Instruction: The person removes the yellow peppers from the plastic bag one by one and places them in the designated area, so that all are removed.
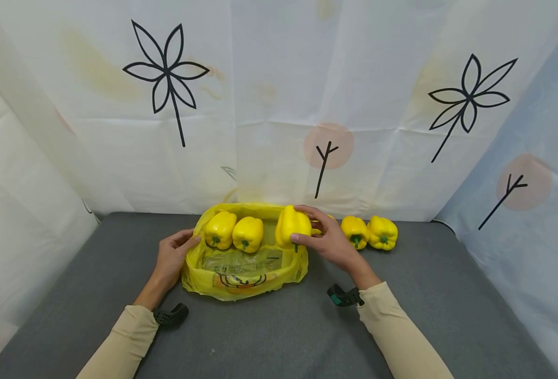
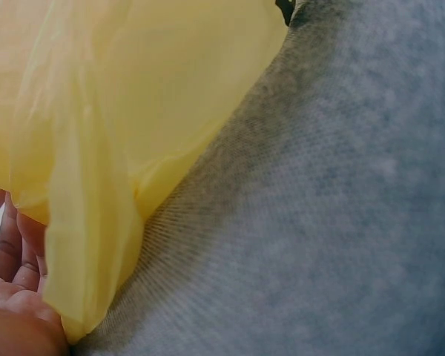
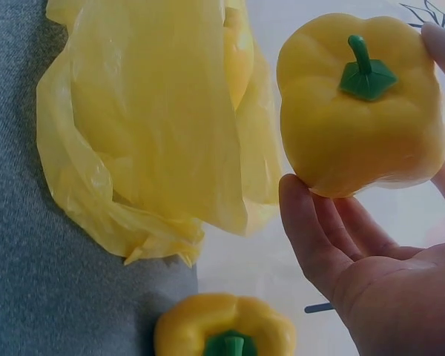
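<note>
My right hand (image 1: pixel 328 239) holds a yellow bell pepper (image 1: pixel 292 226) with a green stem between thumb and fingers, over the right part of an open yellow plastic bag (image 1: pixel 245 287). In the right wrist view the fingertips and thumb grip the sides of this bell pepper (image 3: pixel 363 111), its stem toward the camera. My left hand (image 1: pixel 172 258) pinches the bag's left rim, the thumb on the inner side and the fingers outside. Two yellow bell peppers, one on the left (image 1: pixel 220 230) and one beside it (image 1: pixel 247 234), lie inside the bag at its back.
Right of the bag, two yellow bell peppers (image 1: pixel 355 232) (image 1: pixel 383 232) sit at the back of the grey table (image 1: pixel 260 337). Another pepper (image 1: pixel 316 227) is mostly hidden behind my right hand. A white printed cloth (image 1: pixel 269 105) rises behind the table, with more cloth at both sides.
</note>
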The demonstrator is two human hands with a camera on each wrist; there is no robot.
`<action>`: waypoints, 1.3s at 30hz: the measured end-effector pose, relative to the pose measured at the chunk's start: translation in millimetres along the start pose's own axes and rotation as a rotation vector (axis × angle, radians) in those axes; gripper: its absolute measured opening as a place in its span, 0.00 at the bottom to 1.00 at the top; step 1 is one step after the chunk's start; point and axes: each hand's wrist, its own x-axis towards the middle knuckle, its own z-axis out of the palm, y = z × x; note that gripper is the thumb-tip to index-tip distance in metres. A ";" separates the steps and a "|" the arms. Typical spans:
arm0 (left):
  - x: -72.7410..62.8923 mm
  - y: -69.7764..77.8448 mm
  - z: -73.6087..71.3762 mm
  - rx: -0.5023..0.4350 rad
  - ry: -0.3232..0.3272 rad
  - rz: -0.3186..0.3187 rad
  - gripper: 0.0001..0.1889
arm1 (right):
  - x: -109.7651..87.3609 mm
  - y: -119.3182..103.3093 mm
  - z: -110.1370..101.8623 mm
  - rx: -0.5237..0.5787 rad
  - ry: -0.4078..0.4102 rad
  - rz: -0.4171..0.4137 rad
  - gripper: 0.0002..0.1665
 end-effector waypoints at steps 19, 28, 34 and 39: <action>0.1 0.8 0.2 0.002 -0.001 0.011 0.23 | -15.6 -4.1 -10.4 -0.020 0.036 0.020 0.38; 0.0 1.1 0.2 -0.007 0.001 0.008 0.23 | -25.3 -1.3 -16.5 -0.033 0.050 0.018 0.38; 0.4 0.2 -0.3 0.004 0.004 0.001 0.24 | -31.2 -2.7 -20.2 -0.042 0.063 0.026 0.38; 0.7 0.3 -0.2 -0.001 0.004 0.002 0.24 | -35.5 -4.7 -23.9 -0.044 0.071 0.040 0.38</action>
